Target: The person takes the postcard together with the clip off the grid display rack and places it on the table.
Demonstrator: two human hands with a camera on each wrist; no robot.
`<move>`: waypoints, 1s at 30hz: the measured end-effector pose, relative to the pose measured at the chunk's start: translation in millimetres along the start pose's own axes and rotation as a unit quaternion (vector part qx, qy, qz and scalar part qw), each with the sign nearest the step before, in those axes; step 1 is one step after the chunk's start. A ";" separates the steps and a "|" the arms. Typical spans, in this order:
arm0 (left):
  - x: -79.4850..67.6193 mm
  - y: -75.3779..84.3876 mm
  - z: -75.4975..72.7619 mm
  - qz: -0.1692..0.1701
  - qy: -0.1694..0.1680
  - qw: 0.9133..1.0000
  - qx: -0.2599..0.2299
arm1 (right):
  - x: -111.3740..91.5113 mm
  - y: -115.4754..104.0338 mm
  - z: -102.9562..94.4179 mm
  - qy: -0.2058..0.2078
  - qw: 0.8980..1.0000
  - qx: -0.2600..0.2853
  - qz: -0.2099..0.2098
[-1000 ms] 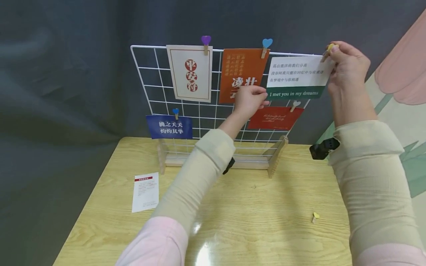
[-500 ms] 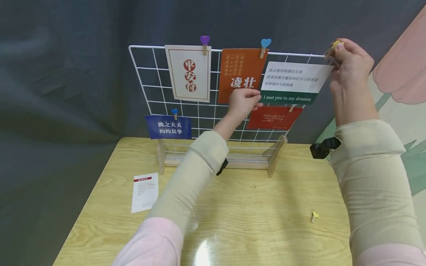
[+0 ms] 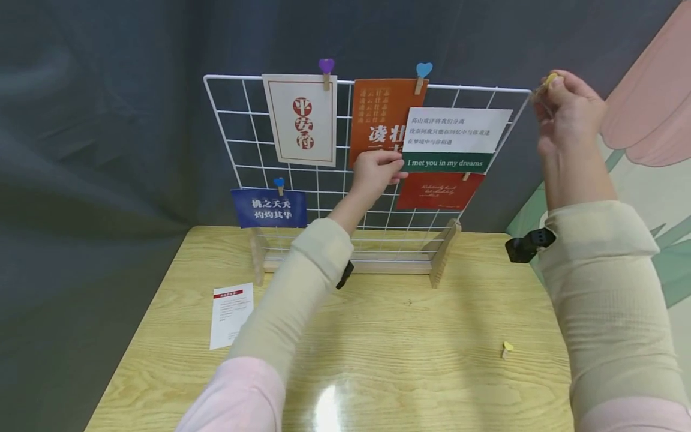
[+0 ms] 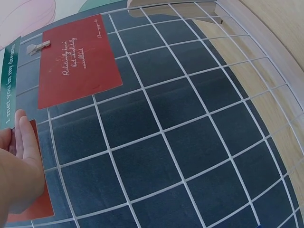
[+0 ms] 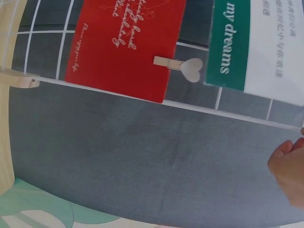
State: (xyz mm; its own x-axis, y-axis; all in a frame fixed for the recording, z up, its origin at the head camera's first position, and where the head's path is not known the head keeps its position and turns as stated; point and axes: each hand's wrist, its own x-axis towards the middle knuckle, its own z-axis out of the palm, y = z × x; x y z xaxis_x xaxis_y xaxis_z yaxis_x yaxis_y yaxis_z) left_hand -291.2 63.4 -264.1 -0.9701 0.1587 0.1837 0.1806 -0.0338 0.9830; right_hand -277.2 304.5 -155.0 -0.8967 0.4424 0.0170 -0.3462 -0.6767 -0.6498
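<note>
In the head view my left hand [image 3: 372, 177] pinches the lower left edge of a white and green postcard [image 3: 453, 133] lettered "I met you in my dreams". The card stands before the upper right of a white wire grid rack [image 3: 254, 142], overlapping an orange card [image 3: 390, 99]. My right hand [image 3: 576, 114] pinches a clothespin with a yellow heart [image 3: 552, 79] near the rack's top right corner, apart from the card. Below hangs a red card [image 4: 78, 61]; a small clothespin with a white heart [image 5: 191, 70] grips its edge.
A cream card [image 3: 300, 120] and a blue card [image 3: 270, 208] are also clipped to the rack. On the wooden table [image 3: 405, 366] lie a printed white paper [image 3: 232, 315] at left and another yellow-heart clothespin [image 3: 506, 350] at right. A dark curtain hangs behind.
My left hand has drawn the white and green card left and slightly down, away from my right hand. The right hand, with the yellow-heart clothespin, has shifted slightly right.
</note>
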 end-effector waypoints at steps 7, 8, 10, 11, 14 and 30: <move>-11.7 8.1 -4.8 -0.032 -0.010 0.999 -0.021 | -1.5 0.7 -11.7 -0.003 1.000 0.003 0.009; -12.2 7.0 -5.4 -0.034 -0.014 0.999 -0.025 | -1.5 0.8 -13.6 -0.006 1.000 0.003 0.009; -9.1 -1.4 -6.8 -0.032 -0.022 0.999 -0.034 | -1.7 0.6 -17.3 -0.012 1.000 0.000 0.010; -7.8 -5.5 -7.7 -0.030 -0.026 0.998 -0.038 | -2.1 0.8 -18.9 -0.016 1.000 0.001 0.010; -10.3 -10.2 -10.5 -0.026 -0.026 0.999 -0.039 | -3.0 1.4 -23.7 -0.025 1.000 0.003 0.010; -18.1 -27.5 -30.3 -0.024 -0.017 0.998 -0.048 | -8.4 10.8 -54.5 -0.048 0.998 0.024 0.046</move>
State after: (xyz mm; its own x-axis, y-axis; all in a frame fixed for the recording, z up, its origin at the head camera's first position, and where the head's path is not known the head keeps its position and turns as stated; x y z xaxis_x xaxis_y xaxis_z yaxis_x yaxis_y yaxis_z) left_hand -283.6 31.5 -294.6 -0.9709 0.1962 0.1372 0.1153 -0.1191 0.9862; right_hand -258.4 325.5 -203.6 -0.9466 0.3207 0.0327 -0.2718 -0.7396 -0.6157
